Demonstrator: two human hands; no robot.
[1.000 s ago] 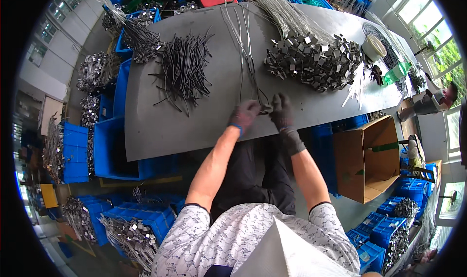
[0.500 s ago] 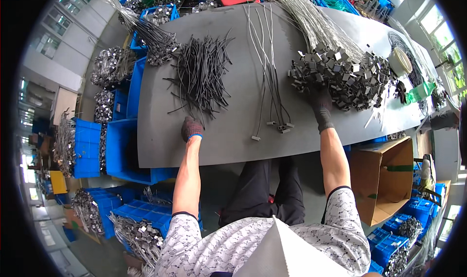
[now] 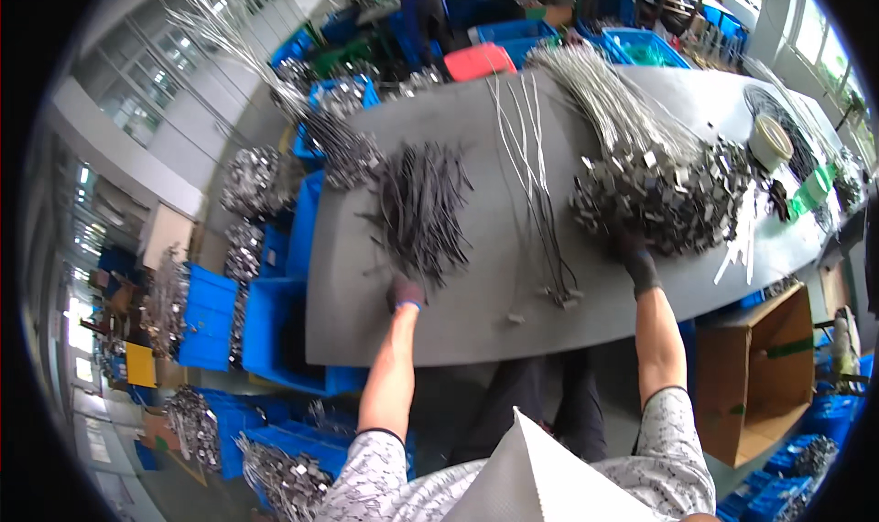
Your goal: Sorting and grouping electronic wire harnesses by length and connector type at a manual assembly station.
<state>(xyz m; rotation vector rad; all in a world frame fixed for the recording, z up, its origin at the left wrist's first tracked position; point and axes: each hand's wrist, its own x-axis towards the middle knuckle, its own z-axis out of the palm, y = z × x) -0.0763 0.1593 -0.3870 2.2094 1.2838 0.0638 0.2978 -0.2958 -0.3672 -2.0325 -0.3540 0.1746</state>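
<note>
A pile of thin black tubes (image 3: 423, 206) lies on the grey tabletop (image 3: 343, 325). At its near end is my left hand (image 3: 406, 293) in a dark glove, looking closed and compact; blur hides what it grips, if anything. My gloved right hand (image 3: 638, 261) reaches into the near left edge of a heap of dark and silvery metal clips (image 3: 664, 197), which hides its fingers. Pale wires (image 3: 604, 96) run back from this heap. Between my hands lie several separate wires (image 3: 536, 188), their lower parts black, with small clips at the near ends.
Blue crates (image 3: 275, 330) stand along the table's left side, with bundled clips around them. An opened cardboard box (image 3: 765, 385) is below the right edge. A round pale tub (image 3: 771, 144) and a green bottle (image 3: 812, 192) stand at the right; a red object (image 3: 481, 61) lies at the far edge.
The view has tilted up and shifted, so the table appears lower and further right. My hands stay beside the same two piles, and the picture is now more blurred.
</note>
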